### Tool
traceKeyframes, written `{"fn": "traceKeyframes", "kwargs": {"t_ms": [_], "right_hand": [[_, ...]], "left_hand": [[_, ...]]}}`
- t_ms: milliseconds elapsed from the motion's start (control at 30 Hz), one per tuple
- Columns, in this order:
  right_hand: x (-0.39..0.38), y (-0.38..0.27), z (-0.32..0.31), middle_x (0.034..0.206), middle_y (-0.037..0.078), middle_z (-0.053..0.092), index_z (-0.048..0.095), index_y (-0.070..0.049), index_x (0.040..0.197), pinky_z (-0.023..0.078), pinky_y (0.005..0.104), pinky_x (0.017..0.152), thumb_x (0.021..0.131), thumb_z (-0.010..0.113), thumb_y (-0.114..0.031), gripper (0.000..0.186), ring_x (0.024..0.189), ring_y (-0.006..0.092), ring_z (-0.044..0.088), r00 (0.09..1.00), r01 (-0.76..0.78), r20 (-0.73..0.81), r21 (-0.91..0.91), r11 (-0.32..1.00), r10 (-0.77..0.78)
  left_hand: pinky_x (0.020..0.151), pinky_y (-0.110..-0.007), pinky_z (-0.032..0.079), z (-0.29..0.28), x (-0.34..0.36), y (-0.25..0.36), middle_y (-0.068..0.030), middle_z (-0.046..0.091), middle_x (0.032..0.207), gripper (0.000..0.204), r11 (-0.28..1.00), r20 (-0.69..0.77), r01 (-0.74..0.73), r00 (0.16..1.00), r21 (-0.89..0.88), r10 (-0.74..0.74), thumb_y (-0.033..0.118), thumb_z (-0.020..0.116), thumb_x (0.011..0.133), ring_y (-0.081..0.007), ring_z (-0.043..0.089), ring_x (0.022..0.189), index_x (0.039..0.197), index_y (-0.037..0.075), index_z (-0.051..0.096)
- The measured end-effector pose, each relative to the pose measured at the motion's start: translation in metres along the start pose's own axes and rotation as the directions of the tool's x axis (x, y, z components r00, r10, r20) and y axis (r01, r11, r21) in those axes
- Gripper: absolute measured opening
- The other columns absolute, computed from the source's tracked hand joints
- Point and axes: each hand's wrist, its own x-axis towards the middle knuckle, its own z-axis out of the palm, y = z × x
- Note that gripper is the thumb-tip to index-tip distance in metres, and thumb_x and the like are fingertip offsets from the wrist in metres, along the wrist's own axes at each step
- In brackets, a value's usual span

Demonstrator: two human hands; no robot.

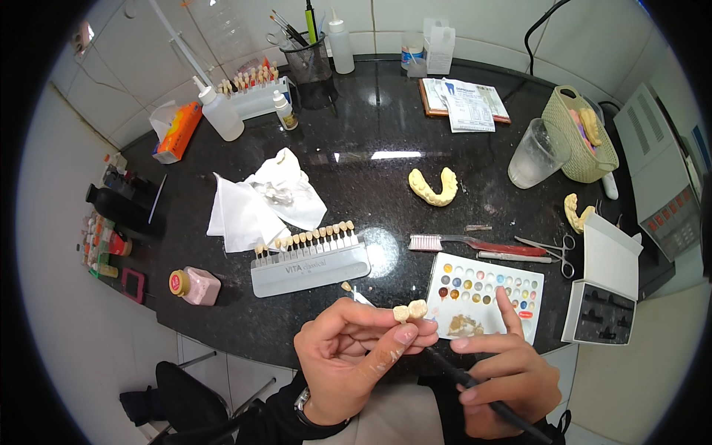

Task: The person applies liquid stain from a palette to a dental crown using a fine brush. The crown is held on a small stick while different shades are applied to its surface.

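Note:
My left hand [348,363] pinches a pair of joined cream dental crowns [410,311] between thumb and fingers, in front of my body. White smears mark the thumb. My right hand [508,374] is wrapped round a slim black handle, apparently a brush [486,397], with its index finger raised. The handle slants up toward the left fingertips; its tip is too blurred to make out. Just beyond the right hand lies a white paint palette [483,280] with rows of coloured wells and a brownish smear. A tooth shade guide [311,271] stands beyond the left hand, with one tab [346,286] lying apart.
A yellow dental cast [434,194], white cloths [259,200], a red-handled toothbrush [475,243] and scissor-like forceps [552,248] lie on the black worktop. A pink powder jar [200,286] stands at left. To the right are an open box [604,311], a plastic cup [534,156] and a basket [593,163].

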Motion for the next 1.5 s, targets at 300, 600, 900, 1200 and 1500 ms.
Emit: {"fn": "traceKeyframes", "kwargs": {"t_ms": [300, 600, 900, 1200, 1500], "right_hand": [[0.001, -0.008, -0.011, 0.057, 0.002, 0.049, 0.044, -0.007, 0.083, 0.022, 0.0633, 0.094, 0.078, 0.060, -0.026, 0.025, 0.073, 0.0208, 0.061, 0.956, -0.210, -0.157, 0.222, 0.952, 0.247], [0.015, -0.025, -0.016, 0.060, 0.002, 0.055, 0.051, -0.009, 0.077, 0.017, 0.0638, 0.095, 0.074, 0.063, -0.015, 0.014, 0.074, 0.0208, 0.062, 0.988, -0.137, -0.058, 0.127, 0.982, 0.145], [0.023, -0.033, -0.026, 0.068, -0.004, 0.058, 0.057, -0.015, 0.078, 0.014, 0.0595, 0.099, 0.065, 0.071, -0.006, 0.021, 0.082, 0.0159, 0.062, 0.944, -0.283, 0.170, -0.021, 0.959, 0.282], [0.021, -0.029, -0.016, 0.065, 0.000, 0.058, 0.054, -0.012, 0.076, 0.016, 0.0613, 0.097, 0.068, 0.068, -0.007, 0.016, 0.079, 0.0182, 0.062, 0.976, -0.209, 0.062, 0.009, 0.978, 0.208], [0.020, -0.023, -0.008, 0.062, 0.005, 0.058, 0.052, -0.008, 0.075, 0.019, 0.0631, 0.095, 0.073, 0.064, -0.009, 0.012, 0.075, 0.0205, 0.063, 0.998, -0.065, -0.023, 0.074, 0.995, 0.067]], "left_hand": [[0.067, -0.034, 0.054, -0.011, 0.004, -0.007, -0.0261, 0.060, 0.086, 0.023, 0.790, 0.338, -0.494, 0.860, 0.364, 0.382, -0.013, 0.056, 0.072, -0.0301, 0.063, 0.078, 0.092, -0.004, 0.057], [0.065, -0.034, 0.055, -0.013, 0.000, -0.007, -0.0274, 0.059, 0.085, 0.032, 0.732, 0.343, -0.549, 0.833, 0.404, 0.434, -0.022, 0.053, 0.065, -0.0304, 0.063, 0.076, 0.091, -0.003, 0.057], [0.064, -0.032, 0.055, -0.012, 0.002, -0.008, -0.0272, 0.060, 0.085, 0.032, 0.717, 0.359, -0.569, 0.819, 0.403, 0.448, -0.021, 0.054, 0.065, -0.0302, 0.063, 0.075, 0.091, -0.004, 0.058], [0.063, -0.030, 0.055, -0.010, 0.003, -0.008, -0.0262, 0.060, 0.084, 0.031, 0.714, 0.363, -0.568, 0.820, 0.409, 0.443, -0.020, 0.056, 0.065, -0.0290, 0.064, 0.074, 0.092, -0.004, 0.058], [0.063, -0.030, 0.055, -0.014, 0.003, -0.008, -0.0256, 0.061, 0.084, 0.032, 0.699, 0.360, -0.578, 0.814, 0.422, 0.456, -0.020, 0.056, 0.064, -0.0291, 0.063, 0.075, 0.092, -0.004, 0.058]]}}
